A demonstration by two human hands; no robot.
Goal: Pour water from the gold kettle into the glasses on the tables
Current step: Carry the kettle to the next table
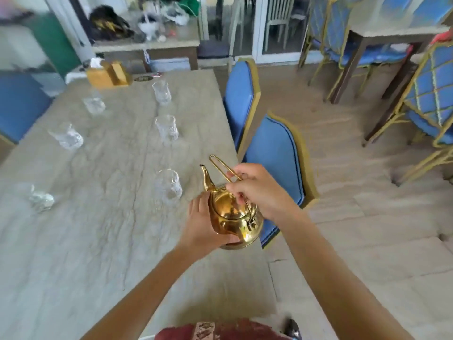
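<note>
The gold kettle [232, 217] is held over the right edge of the grey table [98, 241], its spout pointing away towards the far end. My left hand [203, 227] cups the kettle's body from the left and below. My right hand [257, 190] grips the thin wire handle above the lid. The nearest glass [169, 185] stands just left of the spout. Several more clear glasses stand in two rows, among them a middle-right glass [166, 128], a far-right glass [161, 92], and a left-row glass [67, 137].
Two blue chairs with gold frames [277, 163] [241, 99] are pushed against the table's right side. A wooden tissue box [106, 73] sits at the far end. A second table [382, 33] with blue chairs stands at the right, across tiled floor.
</note>
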